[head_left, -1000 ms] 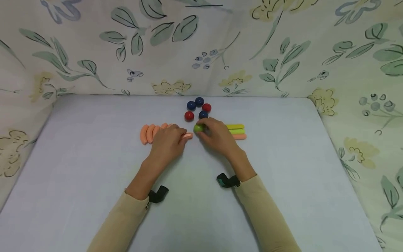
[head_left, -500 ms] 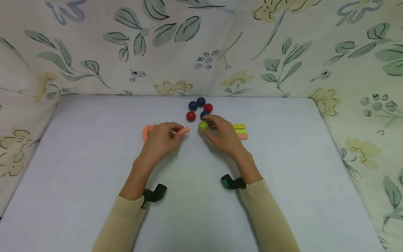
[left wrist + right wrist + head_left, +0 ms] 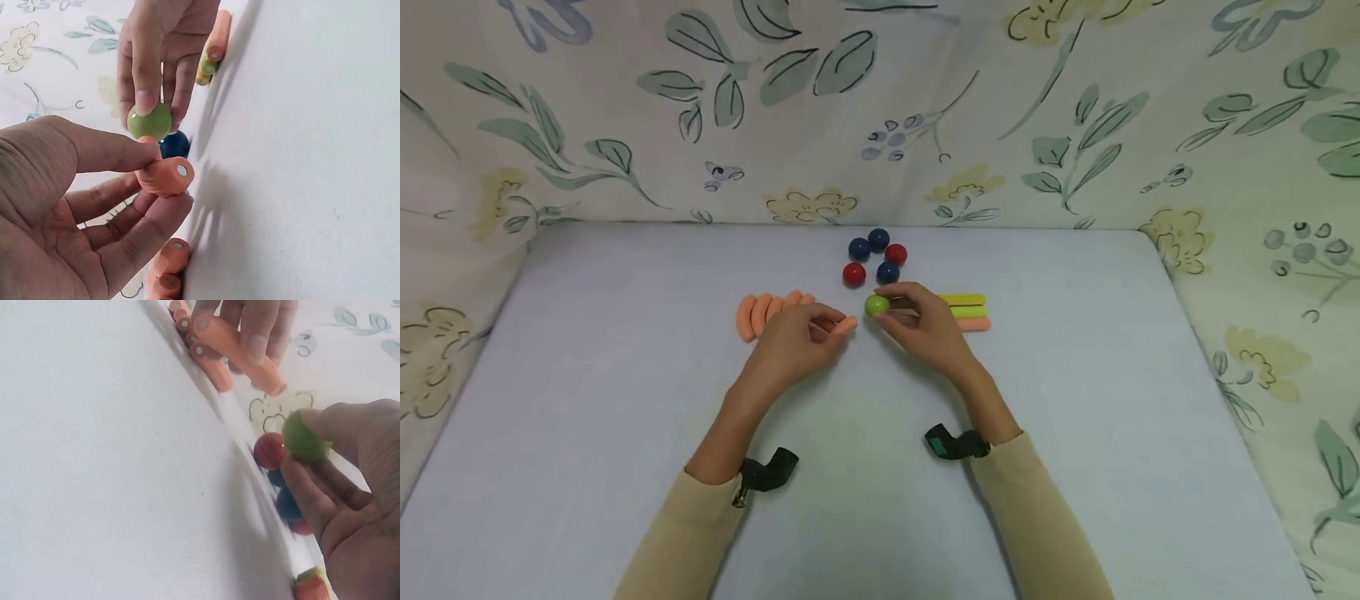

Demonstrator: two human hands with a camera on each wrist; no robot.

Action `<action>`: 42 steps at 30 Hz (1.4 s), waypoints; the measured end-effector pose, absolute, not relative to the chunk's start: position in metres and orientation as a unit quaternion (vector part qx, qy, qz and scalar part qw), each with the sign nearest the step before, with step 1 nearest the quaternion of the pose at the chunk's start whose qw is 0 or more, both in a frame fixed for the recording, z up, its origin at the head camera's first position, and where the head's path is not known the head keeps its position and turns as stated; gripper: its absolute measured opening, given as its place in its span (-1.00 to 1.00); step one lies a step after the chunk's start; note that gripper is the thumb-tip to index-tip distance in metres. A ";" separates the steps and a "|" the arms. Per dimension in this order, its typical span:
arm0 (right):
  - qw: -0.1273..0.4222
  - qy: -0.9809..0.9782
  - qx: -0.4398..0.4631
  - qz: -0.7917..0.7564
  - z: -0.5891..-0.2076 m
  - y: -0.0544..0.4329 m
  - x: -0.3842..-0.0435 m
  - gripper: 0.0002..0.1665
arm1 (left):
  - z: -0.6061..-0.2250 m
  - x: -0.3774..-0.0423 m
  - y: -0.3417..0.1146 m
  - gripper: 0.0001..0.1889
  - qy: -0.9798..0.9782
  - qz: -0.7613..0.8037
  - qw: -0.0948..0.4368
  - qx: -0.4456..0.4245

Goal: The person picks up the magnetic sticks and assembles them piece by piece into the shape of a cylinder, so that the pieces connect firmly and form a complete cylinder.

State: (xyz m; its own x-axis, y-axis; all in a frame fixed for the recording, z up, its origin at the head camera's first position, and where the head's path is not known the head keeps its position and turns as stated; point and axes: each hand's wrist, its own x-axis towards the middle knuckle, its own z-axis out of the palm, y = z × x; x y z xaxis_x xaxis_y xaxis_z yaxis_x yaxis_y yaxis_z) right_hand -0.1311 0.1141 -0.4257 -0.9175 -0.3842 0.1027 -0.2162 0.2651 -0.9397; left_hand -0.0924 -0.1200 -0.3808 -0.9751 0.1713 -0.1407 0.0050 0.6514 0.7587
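My left hand (image 3: 797,337) pinches a short orange stick (image 3: 846,325) between thumb and fingers. In the left wrist view, a pale round dot marks the end of this orange stick (image 3: 164,177). Facing it, my right hand (image 3: 925,327) holds a green ball (image 3: 877,305) with thumb and fingertips. A small gap separates stick and ball in the head view; the right wrist view also shows the green ball (image 3: 305,437) apart from the orange stick (image 3: 240,355). Both are held up over the white table (image 3: 880,500).
Curved orange sticks (image 3: 758,315) lie in a row beside my left hand, partly hidden by it. Red balls (image 3: 853,275) and blue balls (image 3: 888,272) cluster behind the hands. Yellow, lime and orange straight sticks (image 3: 967,312) lie partly behind my right hand.
The left hand has lifted the orange stick from near the row and tilted it toward the ball. The right hand shifted slightly right with the green ball, then back left.
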 end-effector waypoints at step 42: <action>0.082 0.802 -0.209 -0.554 -0.437 0.098 -0.127 -0.54 | -0.387 -0.088 -0.107 -0.62 0.915 0.388 0.109 0.032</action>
